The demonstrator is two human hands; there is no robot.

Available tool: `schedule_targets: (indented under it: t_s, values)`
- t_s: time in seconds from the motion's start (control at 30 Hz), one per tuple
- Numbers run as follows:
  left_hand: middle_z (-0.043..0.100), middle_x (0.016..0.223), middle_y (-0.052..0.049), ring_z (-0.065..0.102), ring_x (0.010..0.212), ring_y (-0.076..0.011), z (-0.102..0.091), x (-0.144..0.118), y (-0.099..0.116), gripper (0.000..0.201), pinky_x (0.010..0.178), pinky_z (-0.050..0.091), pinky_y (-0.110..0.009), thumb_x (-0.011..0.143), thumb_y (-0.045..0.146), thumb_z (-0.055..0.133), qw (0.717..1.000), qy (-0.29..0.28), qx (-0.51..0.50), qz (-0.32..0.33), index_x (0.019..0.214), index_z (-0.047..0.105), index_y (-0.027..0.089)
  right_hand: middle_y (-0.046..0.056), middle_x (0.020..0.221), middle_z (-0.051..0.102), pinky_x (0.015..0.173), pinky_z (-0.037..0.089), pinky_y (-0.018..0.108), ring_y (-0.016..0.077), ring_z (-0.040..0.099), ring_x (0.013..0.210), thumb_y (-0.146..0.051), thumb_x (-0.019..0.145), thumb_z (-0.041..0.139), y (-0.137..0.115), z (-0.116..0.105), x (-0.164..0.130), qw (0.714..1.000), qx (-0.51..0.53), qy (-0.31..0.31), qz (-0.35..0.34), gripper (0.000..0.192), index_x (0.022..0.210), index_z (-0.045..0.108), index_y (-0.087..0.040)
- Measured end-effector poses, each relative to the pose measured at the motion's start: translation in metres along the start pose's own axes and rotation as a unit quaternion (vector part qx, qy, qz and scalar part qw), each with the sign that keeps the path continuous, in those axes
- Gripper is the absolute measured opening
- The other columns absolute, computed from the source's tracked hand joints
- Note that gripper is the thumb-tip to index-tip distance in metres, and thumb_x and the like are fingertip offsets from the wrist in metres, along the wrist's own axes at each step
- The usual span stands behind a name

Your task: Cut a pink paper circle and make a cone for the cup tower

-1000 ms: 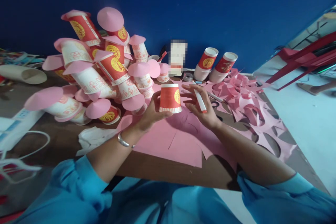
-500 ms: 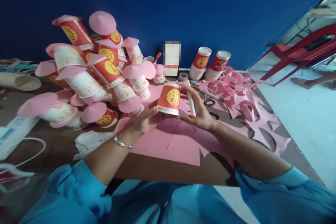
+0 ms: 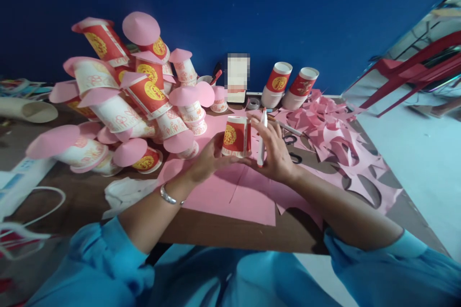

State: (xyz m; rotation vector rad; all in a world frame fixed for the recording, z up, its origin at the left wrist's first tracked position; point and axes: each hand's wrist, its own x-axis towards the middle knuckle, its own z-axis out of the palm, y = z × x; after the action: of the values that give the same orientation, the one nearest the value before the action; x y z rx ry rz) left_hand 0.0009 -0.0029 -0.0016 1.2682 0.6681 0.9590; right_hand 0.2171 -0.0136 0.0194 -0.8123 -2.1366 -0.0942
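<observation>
Item: red paper cup (image 3: 236, 136) with a gold emblem, held inverted, rim downward, just above the pink paper sheet (image 3: 230, 196) on the bench (image 3: 90, 192).

Grip, left hand (image 3: 205, 160): closed lightly about the cup's lower left side, thumb and fingers on wall and rim.

Grip, right hand (image 3: 275, 153): closed on a white marker (image 3: 261, 139) with red ends, held near upright between the fingers; the fingertips are also laid against the cup's right wall.

Handling, as judged: the cup is thin-walled paper, very light, easily dented by a hard squeeze. The rolled rim and the flat base are the stiffest parts and the best places to take hold; the printed wall looks slightly glossy and may slip.

Surroundings: a heap of cups capped with pink paper cones (image 3: 137, 100) is piled to the left. Two short stacks of cups (image 3: 290, 86) stand against the blue wall. Pink paper offcuts (image 3: 342, 148) are strewn on the right. Black-handled scissors (image 3: 291, 148) lie just beyond the right hand. A roll of tape (image 3: 253, 103) sits near the wall.
</observation>
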Motion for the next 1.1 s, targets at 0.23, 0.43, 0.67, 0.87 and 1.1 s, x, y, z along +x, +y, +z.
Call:
schedule_targets:
  t_s: [0.23,0.43,0.67,0.87,1.1]
  values:
    - [0.062,0.146,-0.014,0.055,0.139,-0.0374,-0.001,-0.005,0.003,0.073,0.117,0.043,-0.054,0.076,0.034,0.089,0.998,-0.047,-0.045,-0.018,0.139,0.054,0.022,0.022,0.153,0.051,0.099,0.058,0.055,0.036,0.058,0.131,-0.044,0.096,0.068,-0.001,0.01,-0.003,0.996,0.08,0.015,0.043,0.086,0.164,0.02,-0.023]
    - [0.055,0.154,-0.015,0.047,0.146,-0.0386,0.003,-0.008,0.008,0.086,0.12,0.039,-0.054,0.071,0.035,0.092,0.997,-0.067,0.0,-0.047,0.145,0.049,0.024,0.022,0.141,0.057,0.096,0.057,0.058,0.0365,0.059,0.12,-0.029,0.098,0.062,-0.012,0.018,-0.009,0.997,-0.002,0.057,0.058,0.077,0.163,0.022,-0.021]
    - [0.066,0.14,-0.015,0.059,0.134,-0.0389,0.007,-0.005,0.013,0.087,0.109,0.05,-0.053,0.066,0.035,0.095,0.997,-0.037,0.034,-0.066,0.141,0.053,0.022,0.024,0.14,0.053,0.101,0.054,0.065,0.0407,0.055,0.127,-0.035,0.099,0.062,-0.013,0.018,-0.009,0.999,-0.035,-0.004,0.036,0.087,0.167,0.011,-0.019]
    - [0.073,0.119,-0.007,0.069,0.112,-0.0261,-0.002,0.001,0.009,0.046,0.1,0.056,-0.043,0.078,0.03,0.088,0.999,0.042,-0.031,-0.004,0.118,0.068,0.021,0.023,0.153,0.047,0.104,0.055,0.065,0.0413,0.049,0.137,-0.037,0.096,0.068,-0.012,0.01,-0.008,1.0,-0.005,-0.012,0.003,0.099,0.168,0.002,-0.023]
    - [0.073,0.116,-0.006,0.067,0.115,-0.025,-0.002,0.0,0.013,0.043,0.103,0.054,-0.041,0.079,0.03,0.087,0.999,0.013,-0.037,0.002,0.117,0.069,0.022,0.025,0.149,0.053,0.096,0.061,0.056,0.0384,0.058,0.132,-0.027,0.094,0.071,-0.028,-0.006,-0.002,0.998,0.042,-0.033,-0.04,0.102,0.168,0.002,-0.018]
